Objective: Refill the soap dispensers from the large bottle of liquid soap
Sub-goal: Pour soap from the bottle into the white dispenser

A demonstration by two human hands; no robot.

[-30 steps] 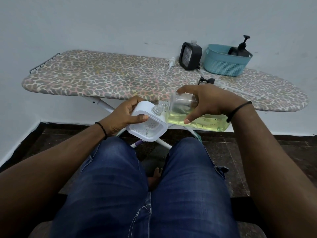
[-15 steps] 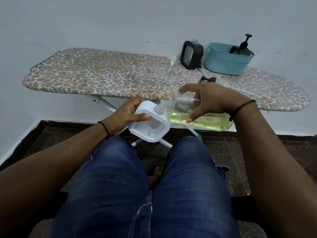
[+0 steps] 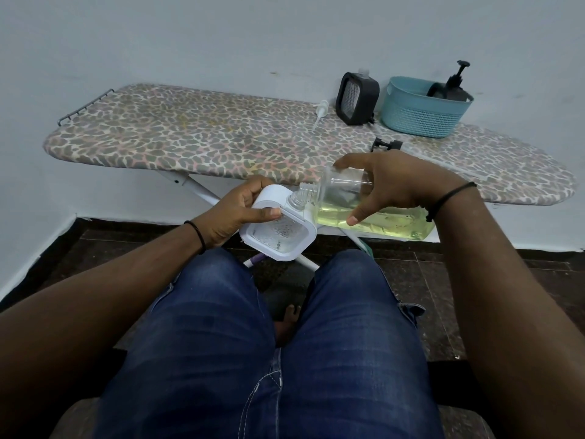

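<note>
My left hand (image 3: 235,213) grips a white square soap dispenser (image 3: 278,231) above my knees, its clear window facing up and its open threaded neck pointing right. My right hand (image 3: 389,185) holds the large clear bottle (image 3: 364,209) of yellow-green liquid soap on its side, the mouth just above and beside the dispenser's neck. The soap pools along the bottle's lower side, away from the mouth. A black dispenser (image 3: 357,98) without a pump stands on the ironing board (image 3: 196,144). Another black pump dispenser (image 3: 454,85) sits in the teal basket (image 3: 421,115).
A white pump head (image 3: 319,114) and a black pump head (image 3: 386,143) lie loose on the board near the black dispenser. The board's white legs cross just behind my hands. My jeans-clad knees are below, over dark floor tiles. A pale wall is behind.
The bottle's mouth has lifted slightly off the dispenser's neck, and the soap has run back from the mouth. Both hands stay where they were.
</note>
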